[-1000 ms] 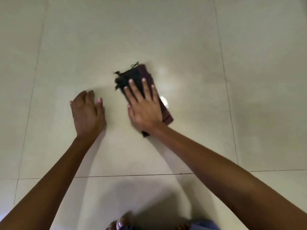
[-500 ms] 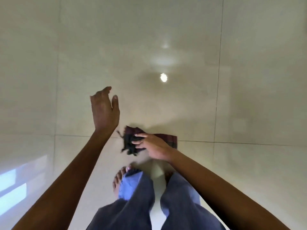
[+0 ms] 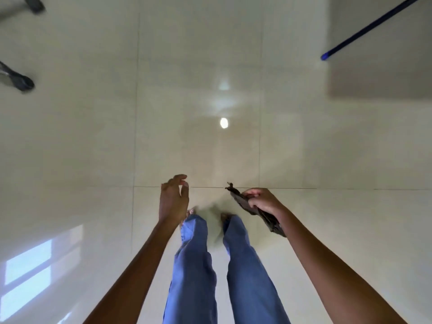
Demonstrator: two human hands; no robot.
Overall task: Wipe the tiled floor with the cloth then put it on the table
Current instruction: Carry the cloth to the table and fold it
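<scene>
Head view: right hand (image 3: 263,202) clenched dark frayed cloth (image 3: 239,198) clear of cream tiled floor (image 3: 93,148); left hand (image 3: 173,202) slack, empty. Wiping judged done; the table, unseen, needed finding.

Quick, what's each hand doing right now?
Left hand: open, fingers loosely curled, holding nothing.
Right hand: gripping the dark cloth, lifted off the tiled floor.

Head view, steeply down onto floor (image 3: 198,66)
</scene>
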